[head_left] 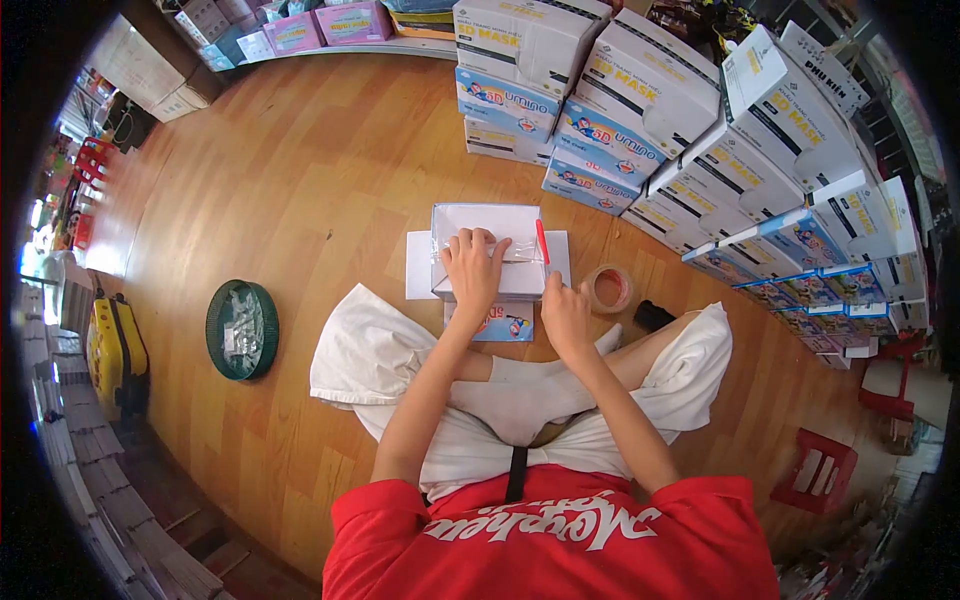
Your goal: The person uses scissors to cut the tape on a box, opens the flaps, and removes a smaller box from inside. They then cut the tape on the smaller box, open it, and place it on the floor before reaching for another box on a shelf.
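A white cardboard box sits on the floor before my crossed legs, with clear tape across its top seam. My left hand lies on the box top, fingers stretched over the tape and thumb apart. At the box's right edge, my right hand is closed at the lower end of a slim red tool, which points away from me. White flat pieces stick out on both sides beneath the box. A blue printed panel shows at its near side. Right of my right hand lies a tape roll.
Stacked mask cartons line the right and far right. A green round basket holding clear plastic stands at left, beyond it a yellow case. A black object lies by my right knee, a red stool farther right.
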`<state>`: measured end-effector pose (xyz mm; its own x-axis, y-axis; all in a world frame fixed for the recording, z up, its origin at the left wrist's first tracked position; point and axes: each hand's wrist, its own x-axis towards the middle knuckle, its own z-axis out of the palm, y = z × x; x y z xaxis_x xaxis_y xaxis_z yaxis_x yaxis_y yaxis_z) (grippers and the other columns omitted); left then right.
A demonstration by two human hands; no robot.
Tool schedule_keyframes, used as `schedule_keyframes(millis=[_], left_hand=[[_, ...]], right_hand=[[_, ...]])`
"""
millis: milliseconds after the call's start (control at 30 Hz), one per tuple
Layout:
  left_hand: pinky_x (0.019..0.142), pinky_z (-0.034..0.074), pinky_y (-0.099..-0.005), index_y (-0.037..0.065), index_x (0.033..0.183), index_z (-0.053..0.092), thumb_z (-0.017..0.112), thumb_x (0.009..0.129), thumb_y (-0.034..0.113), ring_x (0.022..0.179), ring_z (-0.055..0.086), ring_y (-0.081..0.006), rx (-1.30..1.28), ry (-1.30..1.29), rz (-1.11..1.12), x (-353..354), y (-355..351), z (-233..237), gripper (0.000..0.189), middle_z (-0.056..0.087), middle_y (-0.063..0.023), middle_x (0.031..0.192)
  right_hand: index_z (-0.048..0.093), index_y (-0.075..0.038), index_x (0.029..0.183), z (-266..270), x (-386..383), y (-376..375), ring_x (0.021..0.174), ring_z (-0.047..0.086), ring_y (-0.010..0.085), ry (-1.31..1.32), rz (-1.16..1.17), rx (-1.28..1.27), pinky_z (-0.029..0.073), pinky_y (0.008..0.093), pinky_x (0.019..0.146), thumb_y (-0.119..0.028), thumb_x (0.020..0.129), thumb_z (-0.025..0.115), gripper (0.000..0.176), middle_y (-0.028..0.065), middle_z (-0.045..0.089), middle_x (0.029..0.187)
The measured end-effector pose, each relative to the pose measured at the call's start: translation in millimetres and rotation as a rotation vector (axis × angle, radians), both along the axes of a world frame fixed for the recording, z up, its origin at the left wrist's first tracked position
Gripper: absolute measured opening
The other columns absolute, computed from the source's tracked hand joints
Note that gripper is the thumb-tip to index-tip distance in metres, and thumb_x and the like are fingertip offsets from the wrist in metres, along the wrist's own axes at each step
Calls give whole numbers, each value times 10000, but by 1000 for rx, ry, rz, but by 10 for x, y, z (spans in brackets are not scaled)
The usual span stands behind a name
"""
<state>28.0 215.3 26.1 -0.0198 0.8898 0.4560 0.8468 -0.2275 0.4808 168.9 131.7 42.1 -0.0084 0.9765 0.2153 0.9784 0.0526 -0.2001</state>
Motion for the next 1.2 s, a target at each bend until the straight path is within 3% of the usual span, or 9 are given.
schedule_keyframes(millis=[200, 400, 600, 800, 900, 1200], left_hand=[[764, 337, -381, 100, 851, 606, 681, 826, 362, 833, 507, -244, 8, -16, 1, 2, -5, -7, 274, 552, -53, 848], [770, 334, -383, 107, 849, 600, 681, 826, 360, 836, 508, -243, 5, -16, -2, -8, 15, -11, 267, 551, -50, 850], [774, 334, -385, 103, 845, 598, 680, 825, 365, 835, 509, -243, 11, -43, -24, -18, 1, -23, 275, 554, -52, 847], [768, 336, -385, 101, 831, 594, 684, 820, 362, 828, 506, -243, 19, -29, 1, -24, 7, -37, 276, 550, -50, 832], [761, 336, -384, 102, 827, 593, 686, 817, 360, 823, 503, -243, 23, -26, 2, -14, 11, -40, 274, 549, -50, 834], [750, 336, -378, 104, 830, 593, 687, 818, 346, 819, 506, -237, 23, -41, 2, -16, 1, -14, 261, 555, -43, 838]], right_hand=[[522, -13, 867, 25, -23, -260, 588, 626, 328, 67, -21, -25, 419, 445, 771, -22, 842, 487, 44, 164, 624, 604], [525, -26, 880, 175, 43, -347, 573, 609, 370, 211, -32, -78, 427, 508, 724, -107, 932, 467, 112, 183, 610, 589], [539, -24, 858, 302, 96, 48, 612, 573, 443, 217, -47, -50, 420, 497, 670, -161, 951, 464, 182, 232, 599, 626], [536, -15, 859, 158, 13, 161, 623, 591, 429, 160, -56, -70, 424, 513, 699, -157, 949, 465, 182, 224, 611, 626], [527, -26, 861, 185, -51, 134, 592, 631, 340, 43, -34, -75, 426, 450, 692, -85, 896, 480, 84, 167, 634, 617], [522, -33, 854, 63, -14, -163, 587, 638, 322, -15, -10, -46, 439, 475, 717, -46, 852, 498, 28, 155, 634, 611]])
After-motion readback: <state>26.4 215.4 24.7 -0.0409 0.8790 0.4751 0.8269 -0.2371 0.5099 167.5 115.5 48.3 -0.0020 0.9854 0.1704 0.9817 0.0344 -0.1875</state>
